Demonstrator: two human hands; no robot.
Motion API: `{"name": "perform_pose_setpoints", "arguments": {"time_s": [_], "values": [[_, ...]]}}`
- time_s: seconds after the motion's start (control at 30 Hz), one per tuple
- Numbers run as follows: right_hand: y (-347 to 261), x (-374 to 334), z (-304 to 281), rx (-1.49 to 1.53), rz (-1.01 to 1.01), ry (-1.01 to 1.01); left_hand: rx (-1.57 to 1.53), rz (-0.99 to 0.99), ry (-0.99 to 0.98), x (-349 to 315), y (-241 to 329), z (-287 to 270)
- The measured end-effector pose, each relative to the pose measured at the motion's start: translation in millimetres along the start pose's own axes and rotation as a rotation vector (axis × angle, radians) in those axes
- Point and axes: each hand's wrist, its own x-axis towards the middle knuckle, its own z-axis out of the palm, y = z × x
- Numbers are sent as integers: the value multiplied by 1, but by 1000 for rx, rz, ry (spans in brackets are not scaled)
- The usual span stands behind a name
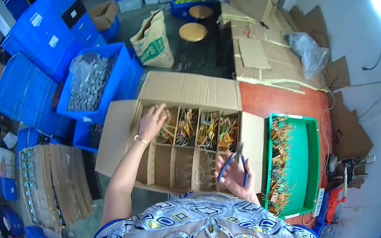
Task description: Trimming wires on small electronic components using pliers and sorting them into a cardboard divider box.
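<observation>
An open cardboard box [196, 78] with dividers lies in front of me. Its far row holds bundles of small parts with coloured wire leads [208, 129]. In the near row, thin pale wires [206, 172] lie in one compartment, while bare cardboard shows in those left of it. Over the far-left compartment is my left hand [151, 122], a bracelet on its wrist; its fingers are curled in at the wires, and what they pinch is not clear. My right hand [238, 178], at the box's near right, holds blue-handled pliers [236, 160], jaws pointing away from me.
Right of the box, a green tray [309, 170] holds wired orange parts [280, 165] along its left side. Left stands a blue bin [120, 72] of grey parts. Stacked cardboard strips [62, 184] lie lower left. Farther off are a printed sack [155, 43] and round stools [193, 32].
</observation>
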Motion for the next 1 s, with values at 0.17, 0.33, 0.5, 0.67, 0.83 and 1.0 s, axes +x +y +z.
{"name": "perform_pose_setpoints", "arguments": {"time_s": [0.17,0.33,0.5,0.67,0.83,1.0], "values": [[-8,1,-7,-214,25,-74,-1242,-603,487,-54,39,-69],[-8,13,30,-992,60,-69,-2495,-695,242,-104,88,-70],[18,17,91,-1817,-227,-328,-2418,-758,265,-121,144,-58],[47,31,77,-1786,-624,-367,-1939,-922,320,-126,164,-43],[60,42,61,-1767,-840,45,-1980,-783,250,-138,199,-48],[46,50,50,-1456,-539,277,-1862,-476,77,-145,220,-59]]}}
